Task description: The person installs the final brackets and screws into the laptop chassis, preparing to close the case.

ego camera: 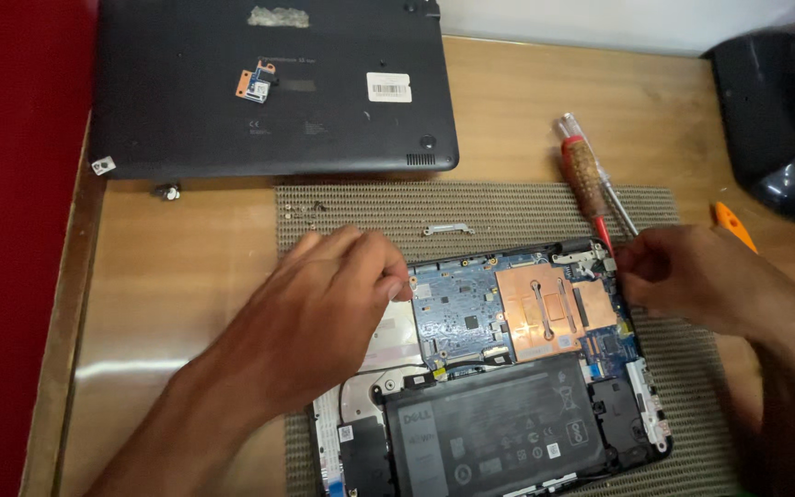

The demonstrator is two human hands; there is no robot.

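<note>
— Where's the opened laptop (508, 368) from the hands?

— Lower centre of the frame, on the ribbed mat (508, 207), long axis running left to right, slightly tilted. Both hands sit on its far edge.

— Which is closer in?

— The left hand (324, 304), arched over the blue circuit board (457, 308), fingertips pinched together; holding something, I can't tell. The right hand (683, 276) is curled at the upper right corner by the hinge (586, 253).

Wooden table (186, 276) – red wall (11, 230) left, white wall (581, 18) behind.
</note>
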